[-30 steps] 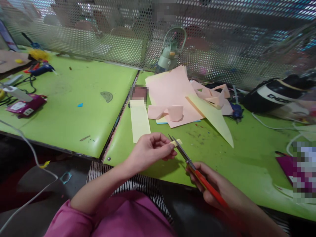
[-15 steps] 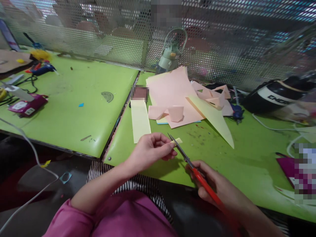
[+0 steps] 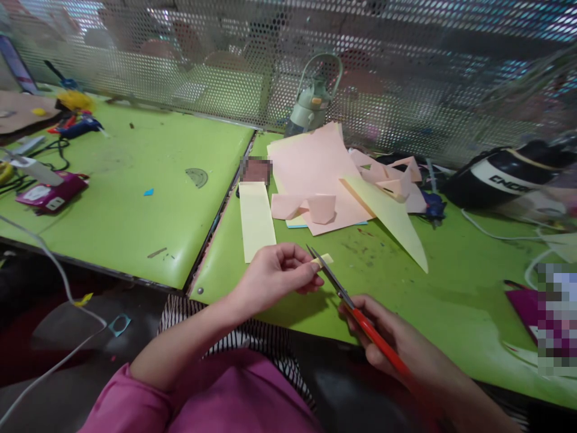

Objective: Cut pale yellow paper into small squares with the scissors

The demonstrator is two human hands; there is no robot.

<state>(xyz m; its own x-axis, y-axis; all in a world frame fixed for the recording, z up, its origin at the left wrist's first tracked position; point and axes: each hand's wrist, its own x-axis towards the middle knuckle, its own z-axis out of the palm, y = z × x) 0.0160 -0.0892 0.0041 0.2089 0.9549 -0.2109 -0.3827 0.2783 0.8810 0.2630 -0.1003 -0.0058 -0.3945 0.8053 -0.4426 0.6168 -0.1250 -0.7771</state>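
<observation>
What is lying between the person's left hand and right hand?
In the head view, the metal scissors blades and a small yellow paper piece, pinched by the left hand, lie before the right hand; green tabletop shows below.

The left hand pinches a small bit of yellow paper. The right hand holds scissors with red handles, and the blades cross the bit of yellow paper. A bigger yellow strip lies on the green table, near the left hand. Farther back lie pink sheets. A green bottle stands behind them, by a wall full of little holes.
</observation>
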